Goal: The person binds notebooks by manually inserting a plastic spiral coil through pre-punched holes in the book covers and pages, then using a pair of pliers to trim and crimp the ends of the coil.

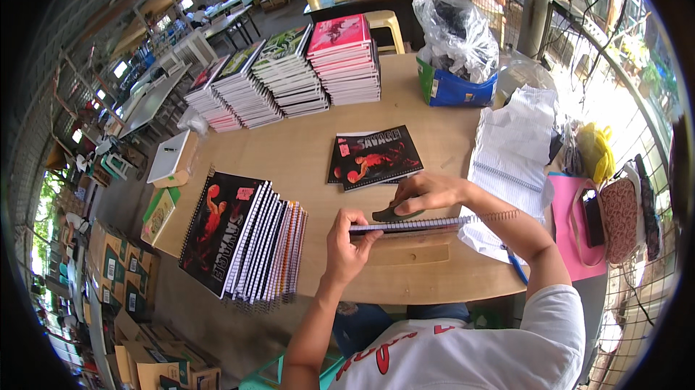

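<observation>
White-paged notebook (413,228) on edge above table (391,283), left hand (346,245) pinching its left end, right hand's (428,192) fingers gripping a dark green pad (386,215) near the coil (498,215); steady, level support should prevent snagging.

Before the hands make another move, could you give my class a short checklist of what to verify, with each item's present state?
1. Notebook gripped by the left hand: ok, at its left end.
2. Dark flat piece held in the right hand: ok.
3. Coil ending level with the notebook: not ok, it sticks out past the right end.
4. Coil through every hole: cannot tell, too small.
5. Notebook pile clear of the left hand: ok, table shows between.
</observation>
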